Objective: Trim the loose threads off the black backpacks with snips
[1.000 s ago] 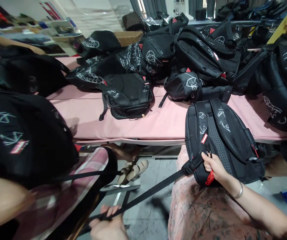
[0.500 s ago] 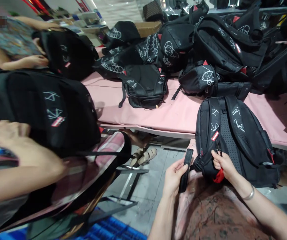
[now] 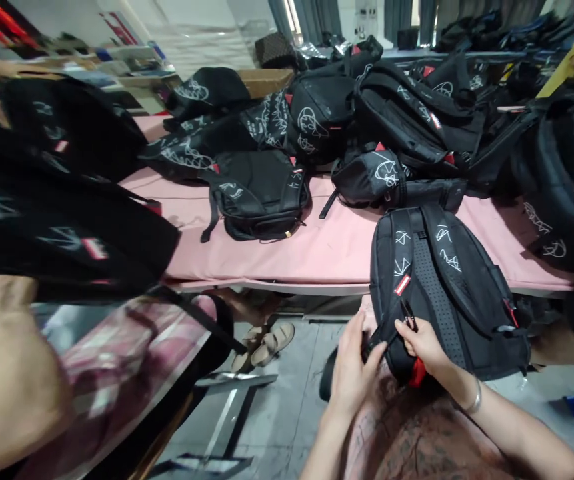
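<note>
Black backpack [image 3: 477, 300], upright on lap [image 3: 411, 433], at pink table's [image 3: 317, 263] edge.
Left hand [image 3: 359, 363] pinching webbing strap [image 3: 327, 377]; right hand [image 3: 421, 343] gripping pronged tool [image 3: 409, 317]. Risk: slipping points nicking shoulder strap [image 3: 401, 257].

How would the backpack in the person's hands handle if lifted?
The backpack probably holds its shape; its outline looks full and rounded. The shoulder straps likely bend yet spring back, looking thick and padded. Weight: can't tell, contents hidden.

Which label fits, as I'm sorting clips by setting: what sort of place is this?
Probably a bag workshop: many similar black backpacks lie on a long pink table, and another person's arm shows at the left.
</note>
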Demonstrator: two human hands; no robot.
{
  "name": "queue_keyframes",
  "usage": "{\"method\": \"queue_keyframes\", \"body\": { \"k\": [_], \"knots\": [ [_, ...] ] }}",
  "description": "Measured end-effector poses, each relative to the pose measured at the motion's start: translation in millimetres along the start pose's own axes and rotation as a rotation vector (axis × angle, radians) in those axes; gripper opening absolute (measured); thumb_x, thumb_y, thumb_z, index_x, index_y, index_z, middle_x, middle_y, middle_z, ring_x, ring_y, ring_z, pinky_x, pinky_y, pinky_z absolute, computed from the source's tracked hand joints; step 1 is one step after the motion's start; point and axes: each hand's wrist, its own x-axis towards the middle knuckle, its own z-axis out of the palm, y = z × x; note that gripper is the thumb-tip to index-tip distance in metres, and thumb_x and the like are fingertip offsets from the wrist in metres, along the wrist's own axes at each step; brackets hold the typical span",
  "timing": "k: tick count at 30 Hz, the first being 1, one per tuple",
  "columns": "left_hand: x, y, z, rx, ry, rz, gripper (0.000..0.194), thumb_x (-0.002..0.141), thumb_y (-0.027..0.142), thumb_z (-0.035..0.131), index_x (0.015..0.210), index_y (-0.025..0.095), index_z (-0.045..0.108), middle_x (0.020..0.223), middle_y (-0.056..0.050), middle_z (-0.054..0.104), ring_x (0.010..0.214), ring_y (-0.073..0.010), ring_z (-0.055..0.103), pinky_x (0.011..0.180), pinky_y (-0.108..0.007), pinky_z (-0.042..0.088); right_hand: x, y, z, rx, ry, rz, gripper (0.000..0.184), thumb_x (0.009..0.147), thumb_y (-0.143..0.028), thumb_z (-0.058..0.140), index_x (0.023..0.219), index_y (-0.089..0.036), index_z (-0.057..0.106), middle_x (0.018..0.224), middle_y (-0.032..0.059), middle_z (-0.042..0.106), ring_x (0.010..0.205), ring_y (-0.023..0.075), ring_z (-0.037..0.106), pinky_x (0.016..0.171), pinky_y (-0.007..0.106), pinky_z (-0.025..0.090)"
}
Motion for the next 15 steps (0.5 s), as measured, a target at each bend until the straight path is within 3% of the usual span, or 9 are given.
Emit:
{"method": "queue_keyframes", "body": {
  "k": [3,5,7,10,15],
  "knots": [
    [8.6,0.9,19.2,0.016,-0.160,0.113,0.073,0.074,0.026,0.058,0.138,0.019,0.023,0.138,-0.013,0.037,0.127,-0.0261,0.035,0.102,-0.044,0.033,-6.3,-6.0,-3.2,-0.133,-0.047,-0.059,0.043,0.063,-0.053,0.066,0.053,-0.018,0.043,0.037,-0.0093,0.033,0.033,0.0042,0.027,0.034,0.019,0.019],
    [13.0,-5.0,24.2,0.039,-0.151,0.106,0.067,0.076,0.024,0.055,0.137,0.018,0.027,0.136,-0.014,0.041,0.124,-0.0264,0.039,0.101,-0.044,0.033,-11.1,-11.3,-14.1,-0.339,-0.070,-0.167,0.037,0.070,-0.049,0.061,0.056,-0.016,0.054,0.046,-0.0027,0.051,0.043,0.0100,0.046,0.043,0.021,0.033],
    [16.6,-14.0,20.9,0.026,-0.137,0.057,0.058,0.079,0.023,0.050,0.134,0.020,0.033,0.131,-0.012,0.047,0.120,-0.0254,0.044,0.098,-0.043,0.035,-14.6,-16.5,-30.5,-0.534,-0.069,-0.263,0.031,0.077,-0.045,0.054,0.071,-0.016,0.065,0.068,0.0033,0.066,0.067,0.0181,0.060,0.061,0.026,0.043],
    [23.1,-24.6,9.0,-0.087,-0.190,-0.062,0.055,0.075,0.026,0.056,0.128,0.022,0.043,0.122,-0.010,0.056,0.111,-0.0243,0.052,0.094,-0.039,0.039,-14.5,-23.3,-55.3,-0.622,-0.020,-0.297,0.031,0.081,-0.042,0.049,0.086,-0.018,0.067,0.091,0.0070,0.069,0.087,0.0229,0.061,0.078,0.032,0.043],
    [51.9,-13.5,9.6,-0.405,-0.260,-0.226,0.050,0.066,0.036,0.067,0.111,0.018,0.055,0.104,-0.008,0.065,0.094,-0.0216,0.060,0.085,-0.032,0.044,2.6,-34.7,-67.2,-0.650,0.160,-0.371,0.033,0.084,-0.044,0.043,0.103,-0.020,0.054,0.094,0.0046,0.063,0.084,0.0194,0.058,0.078,0.032,0.043]
  ]
}}
